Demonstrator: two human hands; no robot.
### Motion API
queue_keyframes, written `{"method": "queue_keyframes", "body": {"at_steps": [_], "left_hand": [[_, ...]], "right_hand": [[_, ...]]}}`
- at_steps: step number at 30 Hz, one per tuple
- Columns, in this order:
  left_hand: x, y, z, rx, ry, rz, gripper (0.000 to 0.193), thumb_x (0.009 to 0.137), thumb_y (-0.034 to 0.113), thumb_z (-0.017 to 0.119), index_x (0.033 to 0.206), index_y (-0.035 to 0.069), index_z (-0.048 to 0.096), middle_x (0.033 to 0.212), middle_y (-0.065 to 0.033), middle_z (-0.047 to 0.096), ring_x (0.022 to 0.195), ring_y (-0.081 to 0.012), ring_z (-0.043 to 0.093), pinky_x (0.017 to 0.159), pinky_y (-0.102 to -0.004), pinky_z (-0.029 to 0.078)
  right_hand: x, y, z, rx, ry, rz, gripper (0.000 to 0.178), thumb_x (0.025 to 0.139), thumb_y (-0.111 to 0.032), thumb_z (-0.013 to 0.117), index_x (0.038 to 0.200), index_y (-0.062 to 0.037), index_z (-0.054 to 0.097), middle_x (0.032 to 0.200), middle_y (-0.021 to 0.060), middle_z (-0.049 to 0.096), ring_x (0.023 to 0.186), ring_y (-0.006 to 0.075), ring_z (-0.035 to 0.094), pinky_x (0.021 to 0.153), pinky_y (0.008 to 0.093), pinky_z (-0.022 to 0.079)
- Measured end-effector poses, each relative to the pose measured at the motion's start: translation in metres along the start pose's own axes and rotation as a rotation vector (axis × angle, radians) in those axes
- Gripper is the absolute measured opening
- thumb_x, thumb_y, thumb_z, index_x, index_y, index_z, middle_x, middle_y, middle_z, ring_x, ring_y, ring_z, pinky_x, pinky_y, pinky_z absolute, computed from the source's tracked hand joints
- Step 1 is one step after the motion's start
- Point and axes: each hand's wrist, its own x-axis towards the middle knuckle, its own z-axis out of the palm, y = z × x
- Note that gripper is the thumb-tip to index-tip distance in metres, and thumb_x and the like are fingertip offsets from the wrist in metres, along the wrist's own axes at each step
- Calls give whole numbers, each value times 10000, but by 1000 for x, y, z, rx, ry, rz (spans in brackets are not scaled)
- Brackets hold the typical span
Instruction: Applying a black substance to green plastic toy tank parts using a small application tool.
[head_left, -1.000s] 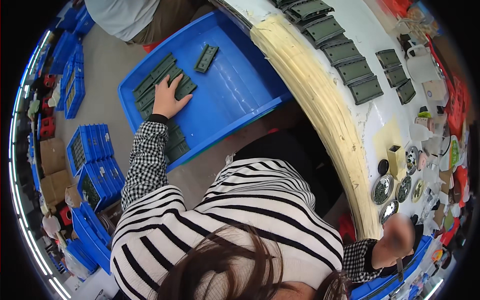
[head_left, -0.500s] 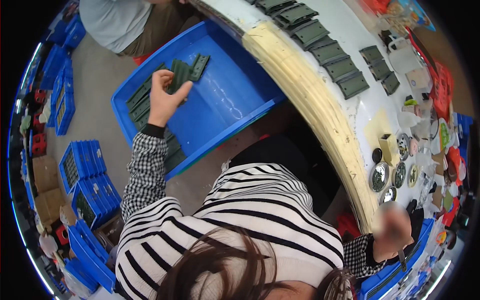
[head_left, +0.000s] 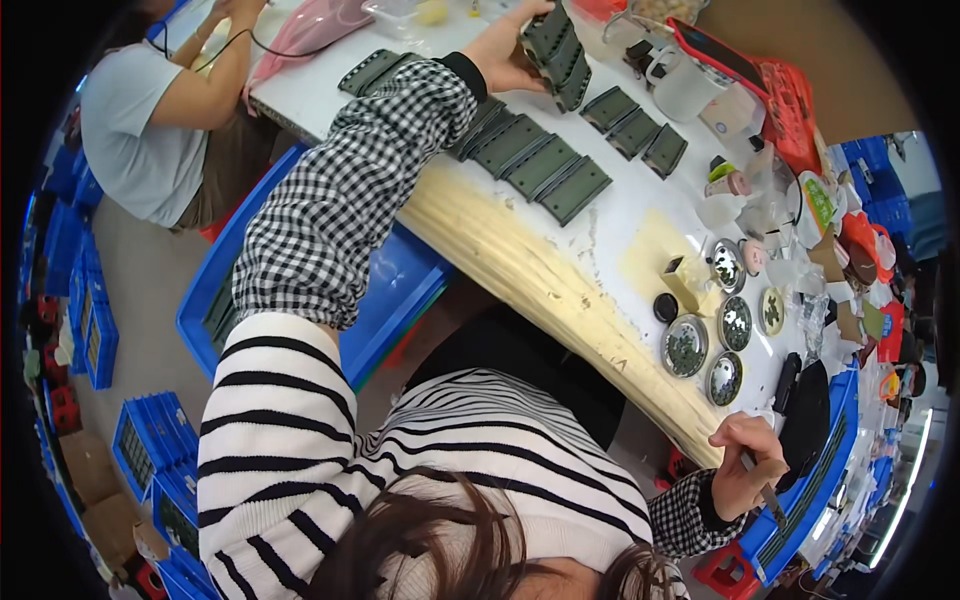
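My left hand (head_left: 503, 48) is stretched out over the white table, fingers closed round a group of dark green rectangular plastic pieces (head_left: 560, 58). Just under it on the table lies a row of similar green pieces (head_left: 540, 160), with a shorter row of them (head_left: 634, 132) to its right. My right hand (head_left: 745, 468) is at the near right, past the table edge, pinching a thin metal tool (head_left: 774, 507); its kind does not show clearly. Close to that hand stand small round metal dishes (head_left: 685, 345) holding tiny dark green parts.
A blue bin (head_left: 205, 345) with green pieces sits left of the table, partly under my arm. Another blue bin (head_left: 825, 480) is at the right. A white mug (head_left: 685, 85), red bag (head_left: 790, 115) and clutter line the far right. A person (head_left: 165, 120) sits at the far left.
My left hand has gone from the blue bin to above the table, carrying green pieces. My body and view have turned toward the table. The right hand keeps its tool.
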Motion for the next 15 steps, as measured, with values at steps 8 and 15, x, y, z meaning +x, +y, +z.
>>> {"method": "queue_keyframes", "body": {"at_steps": [8,15], "left_hand": [[49,14,2,322,348,-171,447,922,337,563,1230,28,466,1270,-195,514,1206,-324,506,1004,-525,438],[151,-4,-62,1420,556,-55,353,934,282,516,988,-48,630,983,-204,652,827,-311,635,817,-458,516]], "right_hand": [[4,12,-11,-27,21,74,724,996,-550,245,882,31,661,638,143,628,421,97,407,460,240,319],[5,15,-7,-59,74,94,720,1000,-544,244,879,24,670,627,135,631,418,103,398,464,246,320]]}}
